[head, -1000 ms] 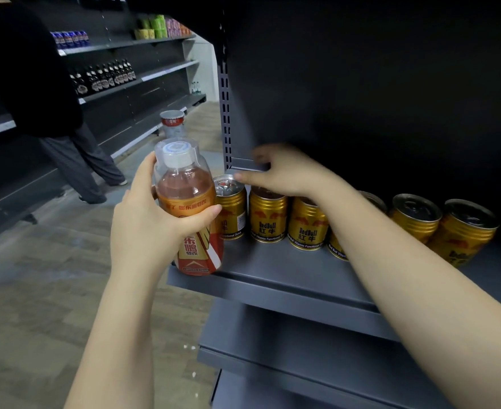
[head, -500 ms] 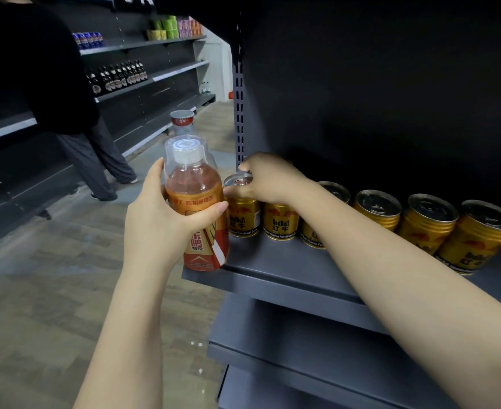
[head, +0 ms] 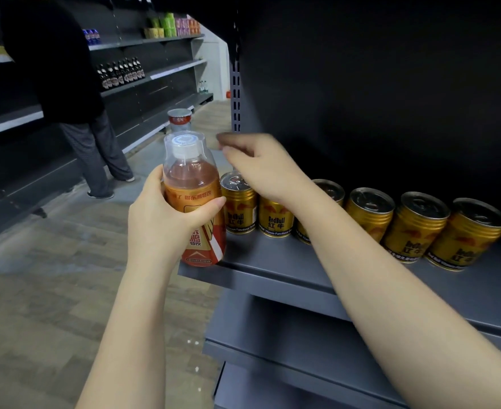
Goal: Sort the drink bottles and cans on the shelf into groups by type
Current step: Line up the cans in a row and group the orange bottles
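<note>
Grey shelf [head: 287, 270], left hand [head: 157, 219] gripping bottle [head: 194, 199]

Both bare forearms reach forward and up from the bottom of the view. The left hand [head: 160, 219] is upright, palm turned inward, its fingers curled round behind a bottle [head: 194, 202] while the thumb presses across the front of the label. The right arm crosses in from the lower right, wrist bent slightly down. The right hand [head: 258, 166] hangs above the cans with its fingers loosely bunched toward the thumb (motion blur hides whether anything is pinched between them).
</note>
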